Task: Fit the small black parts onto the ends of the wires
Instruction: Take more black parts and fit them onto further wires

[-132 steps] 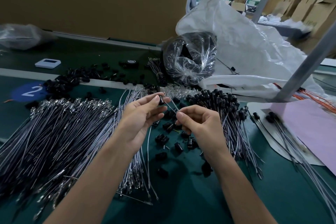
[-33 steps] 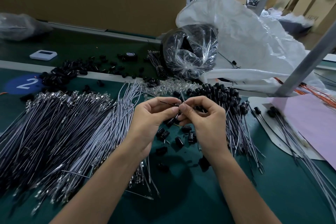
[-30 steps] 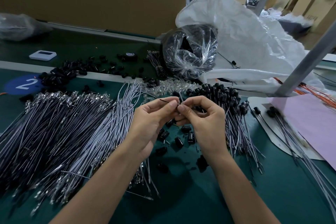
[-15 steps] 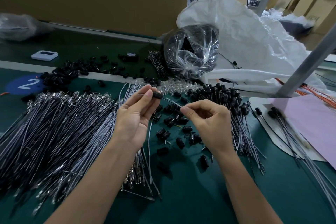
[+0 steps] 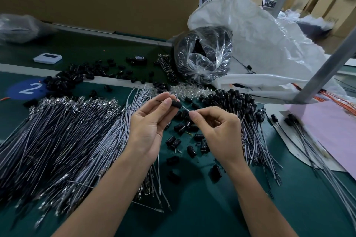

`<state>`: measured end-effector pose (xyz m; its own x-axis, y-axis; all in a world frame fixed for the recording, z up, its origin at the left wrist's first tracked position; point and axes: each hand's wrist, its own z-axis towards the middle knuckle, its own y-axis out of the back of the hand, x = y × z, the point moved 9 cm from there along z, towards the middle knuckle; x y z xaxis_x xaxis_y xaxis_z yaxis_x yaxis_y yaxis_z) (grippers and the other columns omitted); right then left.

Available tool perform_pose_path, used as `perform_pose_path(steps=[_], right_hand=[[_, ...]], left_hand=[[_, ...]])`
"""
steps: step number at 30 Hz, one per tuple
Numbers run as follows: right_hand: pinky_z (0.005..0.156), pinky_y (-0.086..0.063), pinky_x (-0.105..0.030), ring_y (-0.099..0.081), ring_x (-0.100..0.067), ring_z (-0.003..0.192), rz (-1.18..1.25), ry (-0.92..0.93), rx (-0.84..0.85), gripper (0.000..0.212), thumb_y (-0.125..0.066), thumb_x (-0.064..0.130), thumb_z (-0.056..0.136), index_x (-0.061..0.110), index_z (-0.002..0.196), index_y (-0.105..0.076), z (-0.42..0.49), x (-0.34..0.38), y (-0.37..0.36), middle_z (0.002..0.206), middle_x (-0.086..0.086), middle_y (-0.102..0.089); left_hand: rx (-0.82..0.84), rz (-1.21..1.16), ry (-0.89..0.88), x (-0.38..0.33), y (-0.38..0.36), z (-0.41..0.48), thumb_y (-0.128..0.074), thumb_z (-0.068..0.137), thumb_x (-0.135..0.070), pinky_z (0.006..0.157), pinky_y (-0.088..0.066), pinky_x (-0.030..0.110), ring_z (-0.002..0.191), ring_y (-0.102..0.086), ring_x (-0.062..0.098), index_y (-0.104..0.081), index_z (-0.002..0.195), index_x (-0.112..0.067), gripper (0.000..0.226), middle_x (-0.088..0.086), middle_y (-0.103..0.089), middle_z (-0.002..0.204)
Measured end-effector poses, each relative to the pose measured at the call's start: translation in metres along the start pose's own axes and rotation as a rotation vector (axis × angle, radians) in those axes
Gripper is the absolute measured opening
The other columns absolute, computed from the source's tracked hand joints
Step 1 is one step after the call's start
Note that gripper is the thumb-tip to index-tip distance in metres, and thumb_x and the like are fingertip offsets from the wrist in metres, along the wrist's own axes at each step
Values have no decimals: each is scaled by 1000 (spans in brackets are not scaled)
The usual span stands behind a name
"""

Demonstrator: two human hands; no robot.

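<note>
My left hand (image 5: 149, 127) pinches a small black part (image 5: 176, 104) between thumb and fingertips, with a thin dark wire end sticking out to the left. My right hand (image 5: 217, 132) pinches the metal lead (image 5: 185, 109) that runs from that part. Loose black parts (image 5: 179, 140) lie on the green table under my hands. A big heap of grey wires (image 5: 63, 132) spreads to the left. Wires with black parts fitted (image 5: 242, 107) are piled to the right.
A clear bag of black parts (image 5: 202, 57) and a large white sack (image 5: 265, 44) stand behind. More black parts (image 5: 81, 77) lie at the back left near a white device (image 5: 47, 57). A grey post (image 5: 325, 67) and pink sheet (image 5: 331, 127) are at right.
My hands met in front of me a second ago, then drew apart. The left hand now holds the black part higher and to the left, with the lead stretched across to the right hand.
</note>
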<state>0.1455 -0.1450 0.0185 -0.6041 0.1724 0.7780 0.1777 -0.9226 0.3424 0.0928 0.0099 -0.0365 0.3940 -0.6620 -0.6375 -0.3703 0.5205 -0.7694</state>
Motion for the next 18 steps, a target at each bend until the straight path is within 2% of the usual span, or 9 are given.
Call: perform_pose_path(steps=[6, 11, 14, 18], right_hand=[[52, -36, -12, -53, -5, 54, -16, 15, -5, 12, -71, 17, 89, 9, 81, -76, 0, 0, 0, 68, 0, -67], [54, -39, -16, -52, -6, 56, -18, 40, -11, 8, -73, 15, 87, 11, 81, -75, -2, 4, -3, 70, 1, -66], [57, -42, -14, -58, -8, 60, -30, 53, -49, 3, -78, 15, 81, 13, 81, -75, -2, 5, 0, 71, 5, -68], [58, -48, -13, -63, -6, 59, -47, 35, -95, 18, -85, 16, 72, 16, 86, -73, -2, 2, 3, 66, 10, -68]], left_hand=[[0, 11, -20, -2, -1, -1, -71, 70, -6, 72, -57, 21, 88, -74, 19, -72, 96, -5, 25, 10, -76, 92], [15, 37, -10, 2, -6, -5, -71, 70, -7, 72, -58, 21, 86, -74, 17, -69, 100, -2, 30, 10, -76, 91], [24, 66, -8, 4, -9, -7, -71, 69, -7, 72, -58, 21, 86, -74, 17, -69, 99, -2, 30, 10, -76, 90], [52, 152, -27, 3, -12, -8, -73, 67, -9, 71, -58, 21, 87, -74, 20, -71, 98, -2, 32, 13, -76, 93]])
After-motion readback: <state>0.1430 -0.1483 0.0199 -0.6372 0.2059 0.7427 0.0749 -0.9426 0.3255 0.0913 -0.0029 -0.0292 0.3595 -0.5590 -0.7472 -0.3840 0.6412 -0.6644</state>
